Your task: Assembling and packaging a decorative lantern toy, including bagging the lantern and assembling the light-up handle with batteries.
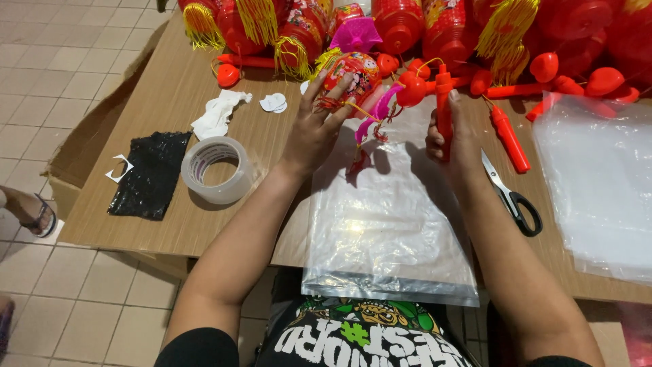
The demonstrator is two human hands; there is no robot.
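Note:
My left hand (pixel 319 126) rests its fingers on a small round red lantern (pixel 353 71) with printed decoration and a pink top. My right hand (pixel 451 132) grips a red plastic handle stick (pixel 443 95) upright; a red heart-shaped piece (pixel 411 88) sits at its top. Pink and red tassels (pixel 370 129) hang from the lantern between my hands. Under both hands lies a clear plastic bag (pixel 384 231) flat on a brown cardboard sheet (pixel 163 102).
A roll of clear tape (pixel 217 170) and a black plastic piece (pixel 149 173) lie left. Scissors (pixel 513 197) and a loose red stick (pixel 509 139) lie right, beside a stack of clear bags (pixel 598 183). Several red lanterns (pixel 407 24) with yellow tassels crowd the far edge. Someone's sandalled foot (pixel 30 211) is at left.

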